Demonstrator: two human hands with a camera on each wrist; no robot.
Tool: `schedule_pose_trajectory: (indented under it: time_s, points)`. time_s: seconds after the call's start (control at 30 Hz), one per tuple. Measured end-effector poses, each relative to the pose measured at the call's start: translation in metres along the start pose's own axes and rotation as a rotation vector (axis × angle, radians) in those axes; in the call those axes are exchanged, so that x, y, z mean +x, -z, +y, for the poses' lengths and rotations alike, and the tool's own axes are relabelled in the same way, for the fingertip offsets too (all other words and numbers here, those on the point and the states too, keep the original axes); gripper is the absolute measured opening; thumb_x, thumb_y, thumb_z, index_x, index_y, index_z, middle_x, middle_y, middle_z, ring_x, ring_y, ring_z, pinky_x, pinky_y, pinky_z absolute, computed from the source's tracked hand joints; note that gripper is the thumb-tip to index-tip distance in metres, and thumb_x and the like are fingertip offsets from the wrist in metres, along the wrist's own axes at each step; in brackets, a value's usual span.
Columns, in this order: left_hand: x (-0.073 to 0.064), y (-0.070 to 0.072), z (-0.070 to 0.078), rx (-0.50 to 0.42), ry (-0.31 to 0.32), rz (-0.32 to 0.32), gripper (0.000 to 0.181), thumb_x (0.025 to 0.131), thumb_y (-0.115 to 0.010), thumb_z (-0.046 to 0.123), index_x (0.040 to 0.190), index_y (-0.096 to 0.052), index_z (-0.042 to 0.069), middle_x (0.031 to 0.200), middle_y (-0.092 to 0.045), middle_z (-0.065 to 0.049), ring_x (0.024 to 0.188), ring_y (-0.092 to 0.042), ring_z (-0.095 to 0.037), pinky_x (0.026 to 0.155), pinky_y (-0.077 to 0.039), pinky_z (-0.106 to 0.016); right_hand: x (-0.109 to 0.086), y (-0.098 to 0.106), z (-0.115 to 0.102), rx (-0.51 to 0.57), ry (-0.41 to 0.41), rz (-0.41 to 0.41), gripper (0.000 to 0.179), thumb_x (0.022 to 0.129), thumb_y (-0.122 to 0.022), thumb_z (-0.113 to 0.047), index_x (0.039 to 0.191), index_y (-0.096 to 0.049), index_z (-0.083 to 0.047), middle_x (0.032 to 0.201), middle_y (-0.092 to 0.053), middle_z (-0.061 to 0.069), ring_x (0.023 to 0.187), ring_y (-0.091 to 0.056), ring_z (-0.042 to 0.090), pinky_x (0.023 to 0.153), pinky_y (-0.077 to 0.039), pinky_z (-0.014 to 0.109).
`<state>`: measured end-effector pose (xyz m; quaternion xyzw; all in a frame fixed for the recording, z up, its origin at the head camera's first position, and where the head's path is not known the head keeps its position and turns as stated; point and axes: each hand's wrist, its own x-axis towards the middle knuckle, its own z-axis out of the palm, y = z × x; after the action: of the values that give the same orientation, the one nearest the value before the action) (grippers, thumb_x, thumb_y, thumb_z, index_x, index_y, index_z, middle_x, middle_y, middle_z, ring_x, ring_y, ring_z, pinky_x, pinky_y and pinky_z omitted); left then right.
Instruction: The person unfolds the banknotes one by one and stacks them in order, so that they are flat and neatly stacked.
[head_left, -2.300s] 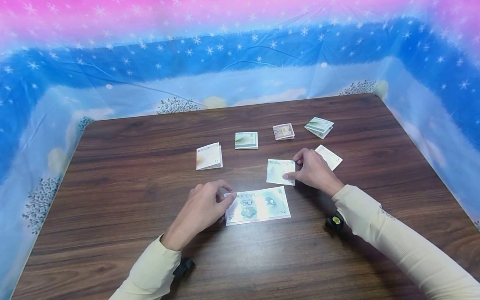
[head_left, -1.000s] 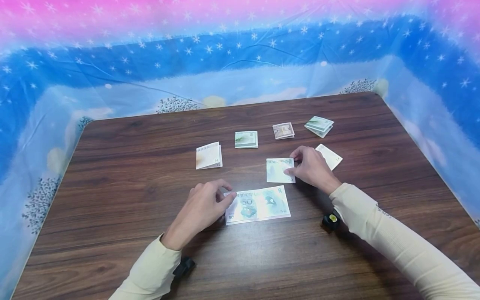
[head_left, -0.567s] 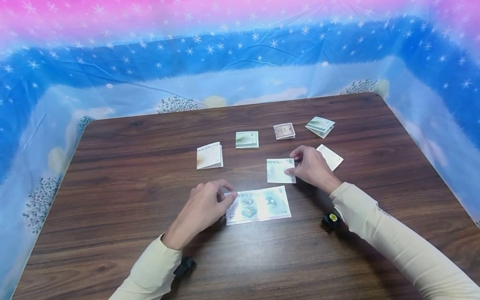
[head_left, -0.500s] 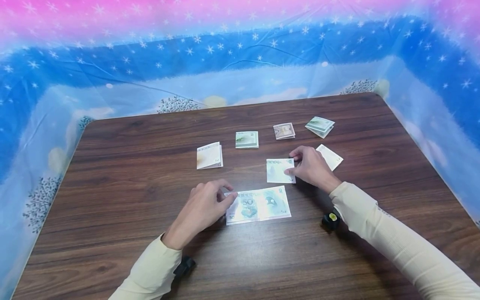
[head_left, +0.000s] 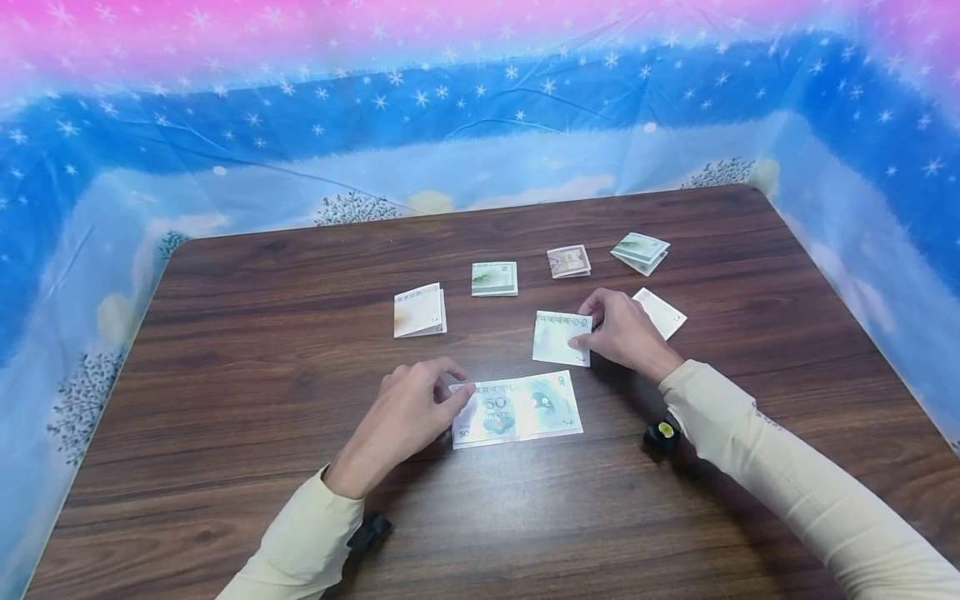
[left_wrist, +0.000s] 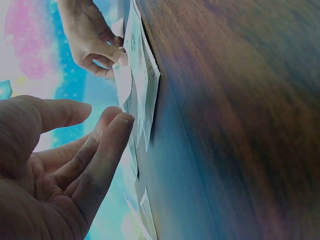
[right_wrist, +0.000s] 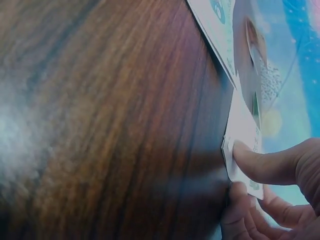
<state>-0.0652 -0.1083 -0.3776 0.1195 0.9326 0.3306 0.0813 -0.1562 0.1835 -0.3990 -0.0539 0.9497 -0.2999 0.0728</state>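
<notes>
In the head view, my right hand (head_left: 626, 335) pinches the right edge of a folded pale banknote (head_left: 553, 337). The thumb lies on its face while the other fingers reach round behind, as the right wrist view also shows. Just below it an unfolded 50 banknote (head_left: 517, 408) lies on the table, with a crease down its middle. My left hand (head_left: 408, 417) hovers at that note's left end, thumb and fingers parted, its thumb tip overlapping the corner. The left wrist view shows a gap between the thumb and fingers (left_wrist: 102, 160), with nothing between them.
Several folded banknotes lie around: a cream one (head_left: 417, 312) at left, a green one (head_left: 494, 280), a brown one (head_left: 567, 262), another green one (head_left: 639, 252) at the back right, and a pale one (head_left: 662, 313) partly behind the right hand. Patterned cloth (head_left: 480, 125) surrounds the wooden table (head_left: 262, 350).
The folded banknote in the right hand has tilted and its top edge has risen slightly. The left hand and the unfolded 50 banknote have stayed in place.
</notes>
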Motion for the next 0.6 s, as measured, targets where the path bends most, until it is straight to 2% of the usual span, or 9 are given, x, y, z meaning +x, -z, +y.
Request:
schedule_pose_trajectory:
  time_s: [0.17, 0.33, 0.4, 0.5, 0.6]
  points:
    - [0.000, 0.000, 0.000, -0.008, -0.018, 0.008, 0.021, 0.095, -0.071, 0.022, 0.110, -0.073, 0.006, 0.066, -0.064, 0.006, 0.050, -0.052, -0.008, 0.051, -0.044, -0.029, 0.000, 0.001, 0.001, 0.025, 0.010, 0.021, 0.027, 0.084, -0.078, -0.011, 0.105, -0.066, 0.002, 0.090, -0.063, 0.012, 0.080, -0.057, 0.026, 0.073, -0.043, 0.037]
    - [0.000, 0.001, 0.001, -0.008, -0.029, 0.057, 0.016, 0.094, -0.072, 0.021, 0.105, -0.075, 0.010, 0.078, -0.072, 0.002, 0.065, -0.063, -0.007, 0.064, -0.053, -0.033, -0.002, 0.005, 0.003, 0.064, 0.025, 0.041, 0.022, 0.086, -0.071, -0.007, 0.106, -0.067, 0.003, 0.089, -0.063, 0.012, 0.080, -0.058, 0.026, 0.072, -0.044, 0.036]
    - [0.001, 0.001, 0.002, -0.007, -0.030, 0.081, 0.014, 0.094, -0.072, 0.021, 0.104, -0.075, 0.011, 0.082, -0.073, 0.001, 0.071, -0.066, -0.008, 0.070, -0.055, -0.034, -0.002, 0.007, 0.002, 0.123, 0.013, 0.032, 0.022, 0.088, -0.070, -0.005, 0.108, -0.066, 0.005, 0.088, -0.061, 0.012, 0.078, -0.060, 0.023, 0.071, -0.048, 0.034]
    - [0.001, 0.002, 0.003, -0.013, -0.038, 0.105, 0.013, 0.094, -0.071, 0.020, 0.102, -0.075, 0.012, 0.085, -0.074, 0.001, 0.075, -0.068, -0.010, 0.074, -0.056, -0.036, -0.003, 0.011, 0.000, 0.278, -0.028, -0.004, 0.023, 0.091, -0.067, -0.001, 0.111, -0.063, 0.010, 0.089, -0.058, 0.013, 0.075, -0.062, 0.020, 0.068, -0.057, 0.032]
    - [0.001, 0.003, 0.005, -0.025, -0.043, 0.116, 0.013, 0.094, -0.070, 0.019, 0.102, -0.075, 0.011, 0.088, -0.075, 0.000, 0.078, -0.069, -0.011, 0.078, -0.055, -0.038, -0.002, 0.015, -0.002, 0.417, -0.085, -0.042, 0.024, 0.093, -0.065, 0.002, 0.114, -0.060, 0.014, 0.094, -0.057, 0.016, 0.073, -0.064, 0.017, 0.069, -0.060, 0.033]
